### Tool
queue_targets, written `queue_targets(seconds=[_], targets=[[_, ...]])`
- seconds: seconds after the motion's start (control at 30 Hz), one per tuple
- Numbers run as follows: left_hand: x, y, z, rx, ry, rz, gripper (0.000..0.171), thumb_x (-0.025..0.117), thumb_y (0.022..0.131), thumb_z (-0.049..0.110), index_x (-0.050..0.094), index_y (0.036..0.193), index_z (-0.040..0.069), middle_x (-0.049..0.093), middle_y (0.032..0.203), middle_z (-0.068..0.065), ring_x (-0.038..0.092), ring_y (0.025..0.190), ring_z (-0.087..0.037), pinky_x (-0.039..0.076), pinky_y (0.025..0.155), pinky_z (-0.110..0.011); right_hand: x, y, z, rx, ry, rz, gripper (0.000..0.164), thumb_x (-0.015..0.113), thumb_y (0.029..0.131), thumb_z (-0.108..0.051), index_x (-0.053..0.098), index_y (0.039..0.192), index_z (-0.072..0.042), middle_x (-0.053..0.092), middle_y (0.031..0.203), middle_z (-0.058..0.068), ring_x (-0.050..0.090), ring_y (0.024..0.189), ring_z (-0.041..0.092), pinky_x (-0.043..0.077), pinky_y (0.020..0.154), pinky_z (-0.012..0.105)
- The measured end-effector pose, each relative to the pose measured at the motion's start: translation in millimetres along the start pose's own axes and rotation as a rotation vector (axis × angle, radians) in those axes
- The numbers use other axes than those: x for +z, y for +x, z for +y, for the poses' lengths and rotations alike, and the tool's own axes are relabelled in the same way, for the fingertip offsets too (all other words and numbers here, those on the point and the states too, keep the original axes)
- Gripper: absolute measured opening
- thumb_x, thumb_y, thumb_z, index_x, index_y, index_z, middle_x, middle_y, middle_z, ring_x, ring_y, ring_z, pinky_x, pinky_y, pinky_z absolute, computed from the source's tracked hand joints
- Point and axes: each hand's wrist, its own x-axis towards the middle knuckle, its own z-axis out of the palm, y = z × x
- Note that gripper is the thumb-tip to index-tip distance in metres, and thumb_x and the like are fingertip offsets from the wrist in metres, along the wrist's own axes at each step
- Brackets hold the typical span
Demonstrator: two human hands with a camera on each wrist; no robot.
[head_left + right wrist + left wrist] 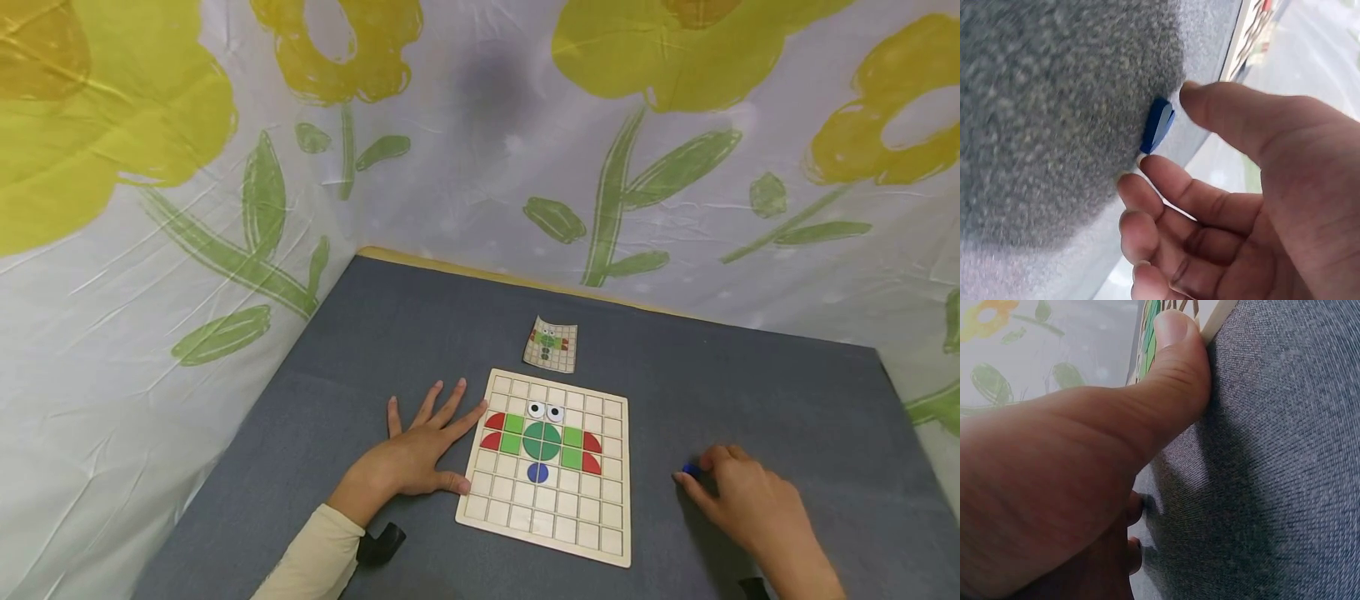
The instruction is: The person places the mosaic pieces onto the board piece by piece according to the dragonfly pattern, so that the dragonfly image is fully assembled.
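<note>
A square wooden grid board (543, 521) lies on the table, with red, green and blue flat pieces and two eye pieces set in it. My left hand (416, 454) is spread flat, thumb and index fingertip at the board's left edge. In the left wrist view, the thumb (1172, 369) rests on the board's corner. To the right of the board, my right hand (753, 500) reaches down to a small blue piece (1159, 125) on the table. The index fingertip is right at one end of the piece; the thumb stands slightly apart from the other end.
A small pattern card (553, 346) with curled edges lies behind the board, printed with a similar figure on a grid. Dark grey cloth (420, 325) covers the table. Flower-printed curtains (480, 167) hang along its back and left side.
</note>
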Motion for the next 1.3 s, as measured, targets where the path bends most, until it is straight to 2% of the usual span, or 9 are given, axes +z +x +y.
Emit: queue_targets(seconds=[0.17, 0.3, 0.53, 0.7, 0.87, 1.1, 1.3], targets=[[-0.2, -0.2, -0.6, 0.001, 0.001, -0.001, 0.112, 0.084, 0.081, 0.055, 0.021, 0.171, 0.034, 0.000, 0.179, -0.004, -0.008, 0.163, -0.039, -0.011, 0.111, -0.086, -0.7, 2.7, -5.0, 0.006, 0.002, -0.036, 0.035, 0.082, 0.094, -0.034, 0.071, 0.104, -0.002, 0.070, 0.098, 0.014, 0.066, 0.067, 0.027, 0.051, 0.050, 0.045], [0.1, -0.1, -1.1, 0.003, 0.001, -0.002, 0.111, 0.083, 0.082, 0.056, 0.020, 0.171, 0.034, -0.001, 0.179, -0.003, -0.009, 0.163, -0.039, -0.012, 0.111, -0.086, 0.2, 3.3, -7.1, -0.014, 0.023, -0.014, 0.031, 0.084, 0.092, -0.029, 0.071, 0.103, -0.002, 0.068, 0.093, 0.009, 0.063, 0.063, 0.022, 0.049, 0.048, 0.040], [0.2, -0.6, -2.1, 0.003, 0.000, -0.010, 0.111, 0.083, 0.082, 0.056, 0.019, 0.171, 0.034, -0.003, 0.179, -0.002, -0.010, 0.163, -0.038, -0.012, 0.111, -0.086, 2.1, 10.6, -4.4, -0.040, 0.050, -0.025, 0.030, 0.084, 0.090, -0.029, 0.070, 0.102, -0.005, 0.064, 0.090, 0.003, 0.061, 0.065, 0.016, 0.047, 0.049, 0.037], [-0.6, -0.1, -1.6, 0.005, 0.000, -0.011, 0.112, 0.082, 0.082, 0.057, 0.019, 0.171, 0.035, -0.004, 0.179, -0.002, -0.010, 0.163, -0.038, -0.012, 0.111, -0.085, 3.0, 13.1, -8.8, -0.068, 0.028, 0.056, 0.031, 0.084, 0.088, -0.029, 0.069, 0.099, -0.005, 0.061, 0.086, 0.002, 0.056, 0.062, 0.015, 0.045, 0.049, 0.039], [-0.9, -1.4, -1.2, 0.005, -0.005, -0.009, 0.111, 0.082, 0.082, 0.057, 0.020, 0.171, 0.034, -0.003, 0.179, -0.002, -0.009, 0.163, -0.039, -0.012, 0.111, -0.085, 0.1, 15.9, -22.3, -0.115, 0.030, 0.138, 0.030, 0.082, 0.087, -0.031, 0.070, 0.099, -0.006, 0.061, 0.087, 0.001, 0.052, 0.062, 0.011, 0.044, 0.049, 0.036], [-1.2, -1.0, -0.3, 0.005, -0.020, -0.003, 0.111, 0.084, 0.081, 0.055, 0.022, 0.171, 0.033, -0.002, 0.179, -0.003, -0.009, 0.163, -0.039, -0.013, 0.111, -0.085, 0.7, 16.3, -45.5, -0.275, 0.054, 0.293, 0.025, 0.085, 0.082, -0.029, 0.070, 0.095, -0.014, 0.061, 0.087, -0.005, 0.046, 0.059, 0.001, 0.036, 0.046, 0.026], [-1.3, -0.9, 0.5, -0.002, -0.011, -0.004, 0.112, 0.084, 0.081, 0.055, 0.022, 0.170, 0.033, -0.001, 0.179, -0.003, -0.008, 0.163, -0.039, -0.012, 0.111, -0.085, 5.7, 17.9, -69.4, -0.409, 0.067, 0.360, 0.023, 0.083, 0.080, -0.030, 0.069, 0.092, -0.016, 0.059, 0.084, -0.007, 0.046, 0.060, -0.002, 0.036, 0.048, 0.022]])
